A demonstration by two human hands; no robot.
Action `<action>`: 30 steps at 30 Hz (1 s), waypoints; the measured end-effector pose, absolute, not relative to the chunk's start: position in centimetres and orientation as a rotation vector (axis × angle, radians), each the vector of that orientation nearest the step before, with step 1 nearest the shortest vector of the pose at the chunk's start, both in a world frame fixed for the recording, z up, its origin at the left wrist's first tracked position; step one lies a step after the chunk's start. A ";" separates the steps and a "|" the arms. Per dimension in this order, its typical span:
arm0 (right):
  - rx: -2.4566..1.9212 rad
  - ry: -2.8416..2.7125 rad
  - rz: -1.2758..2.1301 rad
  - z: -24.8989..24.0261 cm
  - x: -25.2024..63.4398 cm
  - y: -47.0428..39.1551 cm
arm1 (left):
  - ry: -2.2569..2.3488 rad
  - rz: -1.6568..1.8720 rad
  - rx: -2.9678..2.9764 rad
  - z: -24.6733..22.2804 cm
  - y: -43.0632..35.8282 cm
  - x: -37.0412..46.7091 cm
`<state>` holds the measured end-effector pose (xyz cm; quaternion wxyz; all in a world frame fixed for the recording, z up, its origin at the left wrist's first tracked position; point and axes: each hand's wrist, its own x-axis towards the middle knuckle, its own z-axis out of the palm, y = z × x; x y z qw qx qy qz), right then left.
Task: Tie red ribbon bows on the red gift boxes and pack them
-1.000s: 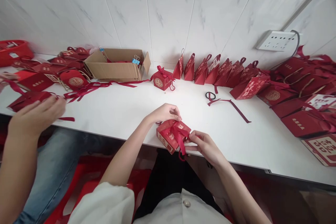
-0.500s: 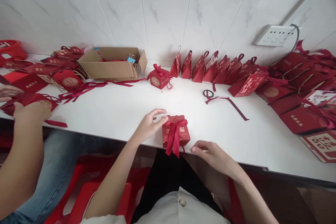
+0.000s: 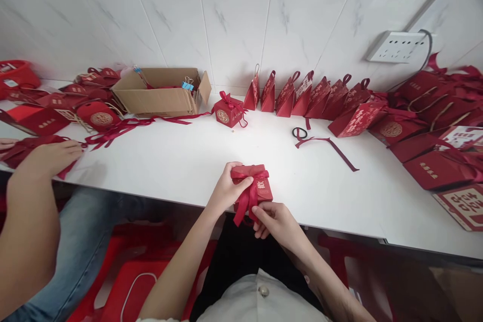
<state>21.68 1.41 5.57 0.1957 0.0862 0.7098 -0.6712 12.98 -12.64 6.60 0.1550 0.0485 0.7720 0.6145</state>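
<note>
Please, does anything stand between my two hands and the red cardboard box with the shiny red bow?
Nothing visible does: the left hand holds the red cardboard box, and the right hand touches a hanging end of its shiny red ribbon.

White table (image 3: 181, 166) | bow-tied box (image 3: 264, 191) at front edge | cardboard carton (image 3: 158, 102) | black ring (image 3: 306, 134) | loose ribbon (image 3: 342, 154)

The person wears a pale cream top (image 3: 241, 302) with a round button and black bottoms (image 3: 252, 261).
</note>
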 end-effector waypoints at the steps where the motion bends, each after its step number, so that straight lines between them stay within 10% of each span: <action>1: 0.228 1.979 -1.880 5.5 21.6 1.7 | 2.194 1.765 0.144 6.5 -12.6 13.0; 12: 0.044 2.220 -1.140 7.4 22.0 8.9 | 2.049 1.963 0.119 6.0 -13.7 13.1; 30: -0.705 2.866 -1.631 7.6 19.0 6.9 | 1.921 2.409 0.541 7.6 -13.4 15.6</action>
